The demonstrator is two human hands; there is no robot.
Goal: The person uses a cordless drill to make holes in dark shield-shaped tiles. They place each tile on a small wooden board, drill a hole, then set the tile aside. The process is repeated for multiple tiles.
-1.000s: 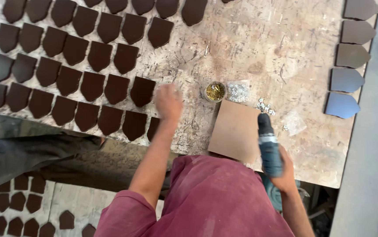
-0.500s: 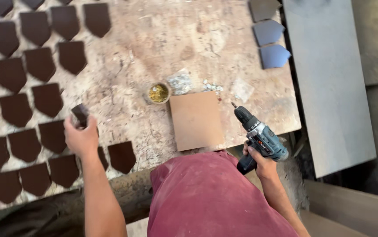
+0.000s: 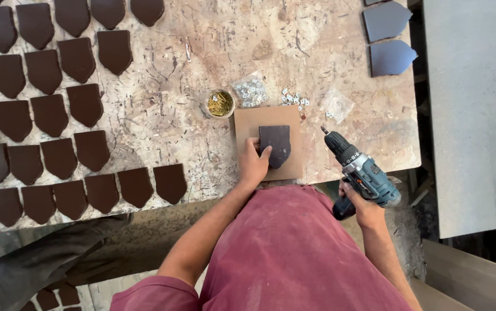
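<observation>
Head cam: L hand on brown piece

Left arm reaches forward over the near table edge, left hand palm down, fingers spread flat, thumb out. Right arm bent at the side, off the table's near right corner; right hand fisted in a grip.
</observation>
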